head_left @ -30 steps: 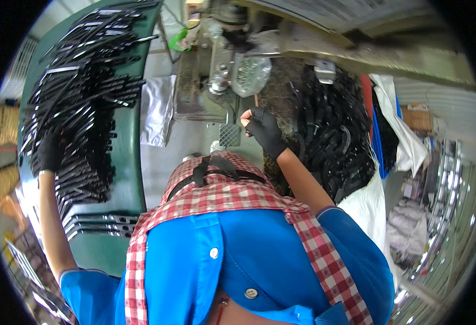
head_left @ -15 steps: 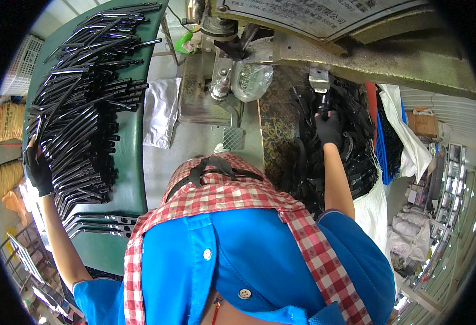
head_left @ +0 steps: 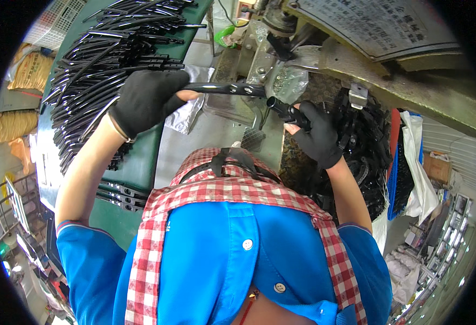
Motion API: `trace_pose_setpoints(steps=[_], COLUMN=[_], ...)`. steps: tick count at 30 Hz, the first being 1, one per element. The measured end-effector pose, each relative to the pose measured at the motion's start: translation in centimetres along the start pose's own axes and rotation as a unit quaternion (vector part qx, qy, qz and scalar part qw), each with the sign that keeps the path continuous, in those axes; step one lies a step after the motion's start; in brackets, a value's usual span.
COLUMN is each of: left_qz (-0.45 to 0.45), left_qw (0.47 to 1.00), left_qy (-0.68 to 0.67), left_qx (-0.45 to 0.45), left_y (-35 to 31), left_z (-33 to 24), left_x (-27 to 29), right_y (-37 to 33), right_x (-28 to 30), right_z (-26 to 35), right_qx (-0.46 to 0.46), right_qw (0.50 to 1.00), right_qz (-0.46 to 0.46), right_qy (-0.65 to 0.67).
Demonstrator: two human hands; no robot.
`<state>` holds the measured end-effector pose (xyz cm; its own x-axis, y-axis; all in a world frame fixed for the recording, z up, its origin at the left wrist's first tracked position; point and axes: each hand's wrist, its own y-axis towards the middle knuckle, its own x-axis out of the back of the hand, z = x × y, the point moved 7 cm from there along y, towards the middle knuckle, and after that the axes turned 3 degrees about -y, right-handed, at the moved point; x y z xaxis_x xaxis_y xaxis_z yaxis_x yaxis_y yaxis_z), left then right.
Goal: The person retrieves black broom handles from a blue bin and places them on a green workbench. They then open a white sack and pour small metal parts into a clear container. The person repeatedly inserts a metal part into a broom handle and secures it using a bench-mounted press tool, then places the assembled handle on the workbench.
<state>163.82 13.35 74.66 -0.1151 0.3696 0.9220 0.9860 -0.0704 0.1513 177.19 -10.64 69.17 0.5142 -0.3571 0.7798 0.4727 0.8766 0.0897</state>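
In a black fingerless glove, my left hand [head_left: 148, 100] is closed around a glossy black metal tube [head_left: 224, 89] with holes near its free end. The tube points right, its far end close to the bench press. My gloved right hand [head_left: 319, 135] grips a black fitting [head_left: 282, 109] whose round open socket faces up and left. Tube end and socket are near each other; I see a small gap between them. Many similar bent black tubes [head_left: 97, 70] lie heaped on a green table [head_left: 165, 146] at the left. A pile of black parts [head_left: 365, 141] lies at the right.
A heavy machine [head_left: 335, 59] overhangs the top right. Beneath it are a clear bag of small metal pieces [head_left: 288, 81] and a textured metal pedal [head_left: 253, 139]. A silvery plastic bag [head_left: 182, 116] lies by the table. White sacking [head_left: 419, 184] and a blue crate [head_left: 394, 184] stand far right.
My left hand has lifted a tube from the heap and brought it right, to the middle. My right hand has come away from the pile with the black fitting. The view has shifted slightly.
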Motion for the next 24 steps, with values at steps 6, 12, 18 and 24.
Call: trace_pose_setpoints(steps=[6, 12, 18, 24], left_qz=[0.053, 0.099, 0.089, 0.09], left_qw=[0.998, 0.992, 0.99, 0.992], left_qy=[-0.009, 0.069, 0.057, -0.006], left_qx=[-0.018, -0.046, -0.089, -0.085], left_y=[-0.4, 0.0, 2.2, 3.4], left_z=[0.6, 1.2, 1.7, 1.6], left_x=[-2.1, -3.4, -4.0, -4.9], right_y=[1.2, 2.1, 2.7, 3.9], right_x=[0.8, -1.1, -0.5, 1.0], right_z=[2.8, 3.9, 3.9, 4.0], right_qx=[0.057, -0.015, -0.047, -0.056], right_qw=[0.995, 0.983, 0.981, 0.959], right_qz=[-0.044, 0.074, 0.057, 0.078], right_qy=[-0.075, -0.167, -0.178, -0.267])
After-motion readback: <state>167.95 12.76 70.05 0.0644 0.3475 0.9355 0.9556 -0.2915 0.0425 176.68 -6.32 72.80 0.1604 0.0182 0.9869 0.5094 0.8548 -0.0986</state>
